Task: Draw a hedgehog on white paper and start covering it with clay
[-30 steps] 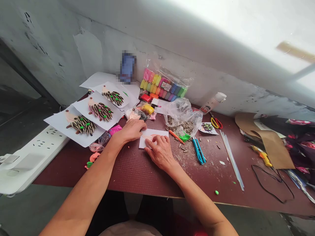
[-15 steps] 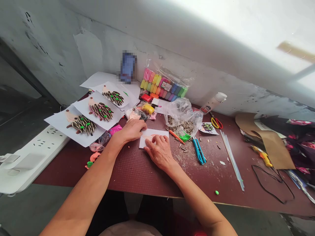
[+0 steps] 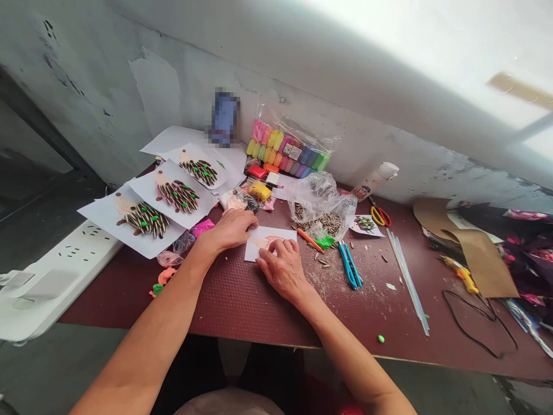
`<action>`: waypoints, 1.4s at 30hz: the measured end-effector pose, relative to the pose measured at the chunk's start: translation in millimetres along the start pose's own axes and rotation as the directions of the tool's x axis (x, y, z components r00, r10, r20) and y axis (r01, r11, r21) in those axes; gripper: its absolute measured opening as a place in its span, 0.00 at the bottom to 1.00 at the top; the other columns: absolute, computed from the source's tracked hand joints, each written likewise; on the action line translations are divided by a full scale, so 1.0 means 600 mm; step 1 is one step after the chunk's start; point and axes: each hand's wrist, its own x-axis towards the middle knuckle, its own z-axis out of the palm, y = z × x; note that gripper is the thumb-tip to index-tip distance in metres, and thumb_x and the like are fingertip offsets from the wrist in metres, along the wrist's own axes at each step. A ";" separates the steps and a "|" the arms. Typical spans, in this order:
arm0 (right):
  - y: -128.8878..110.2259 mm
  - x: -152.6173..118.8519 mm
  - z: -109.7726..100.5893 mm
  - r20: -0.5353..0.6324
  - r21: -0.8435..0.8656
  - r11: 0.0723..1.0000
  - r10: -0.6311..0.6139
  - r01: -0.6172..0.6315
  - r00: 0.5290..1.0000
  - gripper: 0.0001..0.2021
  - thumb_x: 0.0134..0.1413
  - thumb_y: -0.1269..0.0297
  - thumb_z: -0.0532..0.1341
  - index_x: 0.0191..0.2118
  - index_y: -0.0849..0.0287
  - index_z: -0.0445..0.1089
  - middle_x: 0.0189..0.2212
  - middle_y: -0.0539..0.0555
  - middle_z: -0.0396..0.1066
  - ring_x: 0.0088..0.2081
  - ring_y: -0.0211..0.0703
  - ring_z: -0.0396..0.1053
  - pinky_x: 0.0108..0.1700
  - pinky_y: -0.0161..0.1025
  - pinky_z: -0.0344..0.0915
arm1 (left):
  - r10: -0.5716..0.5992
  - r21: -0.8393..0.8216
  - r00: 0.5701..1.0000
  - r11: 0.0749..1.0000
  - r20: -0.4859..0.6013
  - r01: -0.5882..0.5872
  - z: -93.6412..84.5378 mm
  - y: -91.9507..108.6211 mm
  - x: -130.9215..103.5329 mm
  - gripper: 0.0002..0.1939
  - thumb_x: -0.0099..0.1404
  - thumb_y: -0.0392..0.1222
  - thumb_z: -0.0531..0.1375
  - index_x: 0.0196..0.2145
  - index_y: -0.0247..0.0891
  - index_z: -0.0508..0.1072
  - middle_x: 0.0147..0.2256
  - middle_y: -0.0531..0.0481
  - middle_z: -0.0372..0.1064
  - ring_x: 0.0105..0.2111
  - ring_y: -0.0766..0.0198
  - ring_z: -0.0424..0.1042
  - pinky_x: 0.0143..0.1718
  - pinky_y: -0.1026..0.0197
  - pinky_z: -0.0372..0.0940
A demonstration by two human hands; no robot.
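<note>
On the counter (image 3: 242,305), the left hand (image 3: 233,229) rests at the left edge of the white card (image 3: 258,251) and the right hand (image 3: 283,268) presses the clay (image 3: 270,242) on it, the hands apart, left of the seeds (image 3: 328,223).

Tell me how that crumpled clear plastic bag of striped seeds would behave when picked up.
The crumpled clear plastic bag looks thin, so probably floppy. Its small striped seeds would likely shift, and might spill: some lie loose beside it.

White card (image 3: 252,253), peach shape (image 3: 261,242) on its face, flat on maroon tabletop (image 3: 242,300)
</note>
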 end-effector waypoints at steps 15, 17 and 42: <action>0.001 0.003 -0.002 0.020 -0.085 0.992 0.099 -0.097 0.995 0.16 0.70 0.53 0.54 0.47 0.56 0.74 0.41 0.57 0.70 0.42 0.48 0.59 0.51 0.45 0.49 | 0.011 0.005 1.000 1.000 0.008 -0.011 0.000 -0.003 0.002 0.16 0.58 0.30 0.56 0.41 0.41 0.78 0.43 0.46 0.76 0.44 0.55 0.73 0.45 0.56 0.65; 0.003 0.002 -0.002 0.008 -0.079 0.993 0.091 -0.090 0.996 0.15 0.69 0.54 0.55 0.45 0.56 0.75 0.41 0.57 0.70 0.42 0.48 0.59 0.51 0.45 0.49 | 0.010 -0.001 1.000 1.000 0.009 -0.010 0.000 -0.002 0.002 0.16 0.58 0.30 0.57 0.41 0.40 0.78 0.43 0.46 0.76 0.44 0.54 0.73 0.45 0.56 0.64; -0.005 0.027 -0.005 0.056 -0.003 0.995 0.096 -0.096 0.994 0.14 0.67 0.52 0.58 0.49 0.53 0.74 0.44 0.57 0.68 0.44 0.48 0.59 0.51 0.45 0.50 | 0.000 0.001 1.000 1.000 -0.006 0.000 0.000 0.002 0.002 0.14 0.58 0.30 0.57 0.39 0.40 0.78 0.41 0.46 0.76 0.43 0.55 0.73 0.45 0.56 0.64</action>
